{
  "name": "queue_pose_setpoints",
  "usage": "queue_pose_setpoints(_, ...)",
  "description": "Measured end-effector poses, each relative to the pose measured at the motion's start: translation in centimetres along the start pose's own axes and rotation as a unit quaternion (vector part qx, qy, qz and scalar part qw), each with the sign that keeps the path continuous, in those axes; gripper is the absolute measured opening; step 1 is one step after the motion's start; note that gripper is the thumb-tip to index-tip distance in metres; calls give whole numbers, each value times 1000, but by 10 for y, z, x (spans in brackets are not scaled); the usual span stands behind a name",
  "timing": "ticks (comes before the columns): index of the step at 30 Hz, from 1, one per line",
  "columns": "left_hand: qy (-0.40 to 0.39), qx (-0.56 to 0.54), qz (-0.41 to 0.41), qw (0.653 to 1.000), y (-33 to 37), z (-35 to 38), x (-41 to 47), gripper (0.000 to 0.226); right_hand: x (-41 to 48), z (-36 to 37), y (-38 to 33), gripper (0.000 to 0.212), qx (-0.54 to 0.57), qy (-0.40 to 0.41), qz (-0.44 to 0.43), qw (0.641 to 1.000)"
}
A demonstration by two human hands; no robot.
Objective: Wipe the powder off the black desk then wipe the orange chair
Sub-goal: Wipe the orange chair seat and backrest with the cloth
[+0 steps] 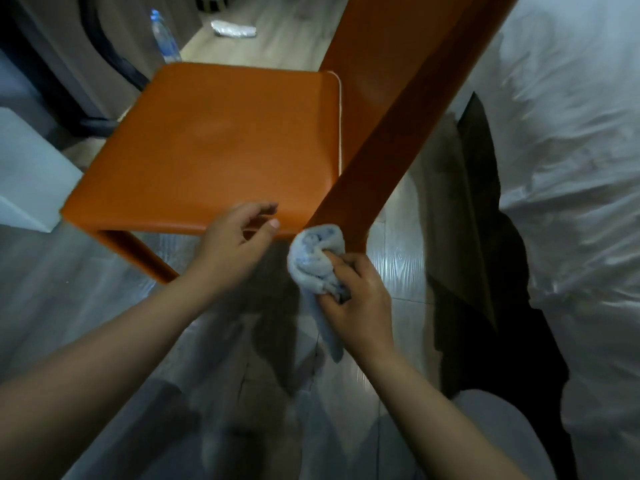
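Note:
The orange chair [214, 143] stands in front of me, its seat in the middle of the head view and its backrest rising to the upper right. My right hand [360, 299] grips a bunched pale blue cloth [317, 261] against the lower end of the backrest post, just right of the seat's near corner. My left hand [232, 244] hovers at the seat's near edge with fingers loosely curled and nothing in it. The black desk is out of view.
A plastic water bottle [166, 36] stands on the floor behind the chair, with a crumpled wrapper [233, 29] farther back. A white box [31, 174] sits at the left. White bedding [571, 150] fills the right side, with a dark gap beside it.

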State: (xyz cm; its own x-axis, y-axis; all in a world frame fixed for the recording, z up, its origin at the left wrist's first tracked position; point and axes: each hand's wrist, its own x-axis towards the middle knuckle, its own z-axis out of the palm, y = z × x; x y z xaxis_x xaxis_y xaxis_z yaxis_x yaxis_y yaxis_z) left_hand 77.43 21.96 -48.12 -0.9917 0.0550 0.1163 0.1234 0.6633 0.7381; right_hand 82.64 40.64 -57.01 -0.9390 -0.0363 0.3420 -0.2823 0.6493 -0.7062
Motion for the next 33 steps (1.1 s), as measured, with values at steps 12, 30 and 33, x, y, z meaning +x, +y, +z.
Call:
queue_pose_setpoints(12, -6, -15, 42, 999, 24, 26, 2, 36, -5, -60, 33, 37, 65, 151, -44, 985)
queue_pose_setpoints(30, -12, -15, 15, 1000, 98, 38, -5, 50, 53, -150, 48, 25, 375, 224, 125, 891)
queue_pose_setpoints(33, 4, 19, -5, 1000, 108, 39, -3, 41, 65, -160, 48, 22, 396, 203, 124, 887)
